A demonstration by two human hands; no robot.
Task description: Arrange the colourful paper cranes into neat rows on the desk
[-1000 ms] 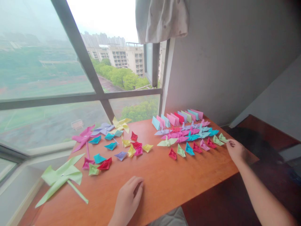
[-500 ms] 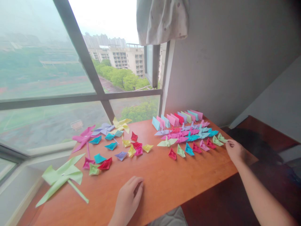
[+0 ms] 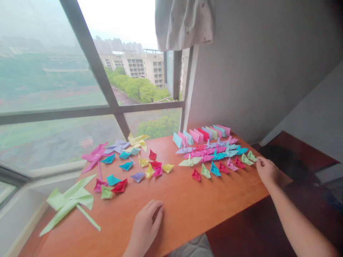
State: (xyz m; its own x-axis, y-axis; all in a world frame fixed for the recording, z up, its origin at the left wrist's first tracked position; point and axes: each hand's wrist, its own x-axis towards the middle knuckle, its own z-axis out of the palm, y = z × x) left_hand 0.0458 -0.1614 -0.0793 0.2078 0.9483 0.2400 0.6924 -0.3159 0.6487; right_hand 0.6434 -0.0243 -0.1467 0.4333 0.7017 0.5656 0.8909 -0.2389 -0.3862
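My right hand [image 3: 267,170] is at the right end of a front row of folded paper boats, its fingertips pinched at the edge of a light green boat [image 3: 252,156]. Beside that one sits another green boat [image 3: 247,160]. The row runs left through pink, red and blue boats to a red boat [image 3: 195,174]. My left hand [image 3: 149,220] rests on the wooden table [image 3: 187,210] near its front edge, fingers curled together, with nothing visible in them. Behind the row lie several paper cranes [image 3: 206,154] in pink, purple and blue.
Upright folded papers [image 3: 203,134] line the back. Loose boats [image 3: 149,171] are scattered left of centre. Pinwheels lie at the left, including a large green pinwheel [image 3: 70,200] and a yellow one [image 3: 137,142]. A window frame [image 3: 150,107] and a grey wall [image 3: 241,71] border the table.
The view has shifted very slightly. Both hands keep nearly the same places and poses.
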